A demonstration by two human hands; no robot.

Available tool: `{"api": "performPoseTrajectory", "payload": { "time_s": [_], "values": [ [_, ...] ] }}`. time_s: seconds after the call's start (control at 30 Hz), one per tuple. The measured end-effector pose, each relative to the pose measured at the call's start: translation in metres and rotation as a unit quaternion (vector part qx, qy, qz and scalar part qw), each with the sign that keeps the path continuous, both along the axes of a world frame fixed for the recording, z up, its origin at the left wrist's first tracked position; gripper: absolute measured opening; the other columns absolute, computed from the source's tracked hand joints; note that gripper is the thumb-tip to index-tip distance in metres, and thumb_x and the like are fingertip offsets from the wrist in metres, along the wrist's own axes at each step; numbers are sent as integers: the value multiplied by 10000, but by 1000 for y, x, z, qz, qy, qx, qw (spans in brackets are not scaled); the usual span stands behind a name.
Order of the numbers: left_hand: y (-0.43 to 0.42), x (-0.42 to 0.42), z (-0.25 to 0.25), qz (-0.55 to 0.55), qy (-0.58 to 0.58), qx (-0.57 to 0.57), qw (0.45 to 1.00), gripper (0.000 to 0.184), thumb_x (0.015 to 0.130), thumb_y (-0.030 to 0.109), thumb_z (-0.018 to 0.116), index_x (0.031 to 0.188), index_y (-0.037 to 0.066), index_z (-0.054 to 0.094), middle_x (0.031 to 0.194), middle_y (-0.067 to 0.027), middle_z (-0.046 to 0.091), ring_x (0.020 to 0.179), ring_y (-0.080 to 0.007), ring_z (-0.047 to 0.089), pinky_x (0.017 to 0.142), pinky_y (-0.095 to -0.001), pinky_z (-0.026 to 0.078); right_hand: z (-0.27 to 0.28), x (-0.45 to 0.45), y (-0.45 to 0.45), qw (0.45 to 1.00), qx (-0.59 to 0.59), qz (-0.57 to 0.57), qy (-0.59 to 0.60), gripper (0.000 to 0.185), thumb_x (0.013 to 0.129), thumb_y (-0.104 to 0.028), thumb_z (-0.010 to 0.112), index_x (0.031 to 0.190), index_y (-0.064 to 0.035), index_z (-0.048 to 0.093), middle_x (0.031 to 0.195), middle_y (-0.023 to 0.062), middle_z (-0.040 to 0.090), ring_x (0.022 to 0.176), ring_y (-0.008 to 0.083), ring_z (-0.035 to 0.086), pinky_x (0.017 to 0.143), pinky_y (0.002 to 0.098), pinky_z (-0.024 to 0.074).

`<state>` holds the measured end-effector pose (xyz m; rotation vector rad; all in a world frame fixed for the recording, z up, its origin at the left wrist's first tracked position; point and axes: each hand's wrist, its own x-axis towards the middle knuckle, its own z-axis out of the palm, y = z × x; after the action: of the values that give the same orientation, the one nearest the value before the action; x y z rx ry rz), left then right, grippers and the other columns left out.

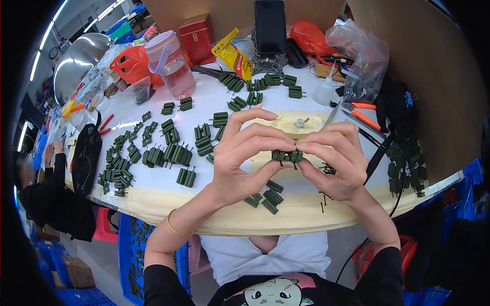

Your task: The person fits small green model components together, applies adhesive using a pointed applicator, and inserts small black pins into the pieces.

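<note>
Fingers pinching a green piece, green clusters and bottle around.

White table with yellowed front edge, green ribbed parts, handled bottle, orange-handled tools.

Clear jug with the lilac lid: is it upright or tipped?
Upright: the jug has its base on the table and its lid uppermost.

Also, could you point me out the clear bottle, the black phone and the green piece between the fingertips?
Clear bottle (178, 76): head view, on its transparent body.
Black phone (269, 28): head view, on its dark screen.
Green piece (287, 156): head view, on its ribbed side.
</note>
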<state>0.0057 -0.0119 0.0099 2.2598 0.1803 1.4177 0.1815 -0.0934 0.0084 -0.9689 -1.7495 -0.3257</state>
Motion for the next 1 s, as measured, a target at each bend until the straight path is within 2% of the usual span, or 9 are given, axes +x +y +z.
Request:
{"api": "performPoseTrajectory", "payload": {
  "time_s": [0.13,0.3,0.47,0.53,0.6,0.77,0.93,0.97,1.0],
  "values": [
    [-1,0,2,9,5,10,1000,296,635,16,746,916,101,711,947,2,690,1076,-251,542,1008,-417,417,2,1,2,1000,-8,1,1,351,594,27,744,927,-78,714,941,11,686,907,199,551,829,319,430],
    [-3,1,4,111,20,80,990,296,640,-6,742,920,85,710,981,-19,682,990,-232,575,905,-352,487,2,4,8,1000,-20,-3,3,388,594,32,736,963,-81,699,964,17,675,922,210,550,844,322,428],
    [-1,-1,-1,136,83,69,985,318,685,-53,719,984,53,695,1024,-47,680,938,-201,621,824,-296,534,6,-1,8,995,13,-62,-79,345,601,32,731,925,-71,672,978,28,655,960,216,524,856,348,445],
    [4,1,-2,0,38,-207,978,328,714,-69,704,1023,39,681,1042,-58,681,942,-191,635,829,-293,543,9,-3,7,999,-41,-22,19,331,614,17,743,927,-69,679,983,29,645,972,215,515,868,353,435],
    [8,2,-3,-134,-13,-462,876,338,743,-84,690,1062,25,667,1061,-69,681,946,-181,649,833,-290,551,11,-5,7,988,-94,20,117,318,627,1,755,929,-68,686,987,30,635,984,214,507,881,357,424],
    [16,4,-16,-225,15,-541,811,365,778,-62,703,1131,-2,632,1089,-87,682,998,-178,646,872,-307,552,9,-2,5,974,-167,66,139,292,653,-30,775,934,-71,705,992,34,632,1000,217,493,894,364,411],
    [8,8,-7,-126,21,-415,901,395,746,-36,742,1128,15,657,1074,-84,693,959,-175,659,842,-285,554,8,4,7,992,-104,35,55,284,663,-32,775,938,-80,719,996,33,634,992,224,491,887,365,414],
    [9,8,-6,-127,21,-416,900,395,746,-36,742,1128,15,657,1074,-84,693,959,-175,659,842,-285,554,8,6,7,992,-104,33,55,284,663,-32,775,938,-80,719,996,33,634,992,224,491,887,365,414],
    [10,6,-5,-91,27,-321,942,392,741,-33,746,1121,22,668,1070,-84,696,955,-175,660,834,-280,553,9,7,8,994,-99,24,42,284,663,-30,774,937,-80,719,998,33,636,990,225,492,886,364,415]
  ]
}}
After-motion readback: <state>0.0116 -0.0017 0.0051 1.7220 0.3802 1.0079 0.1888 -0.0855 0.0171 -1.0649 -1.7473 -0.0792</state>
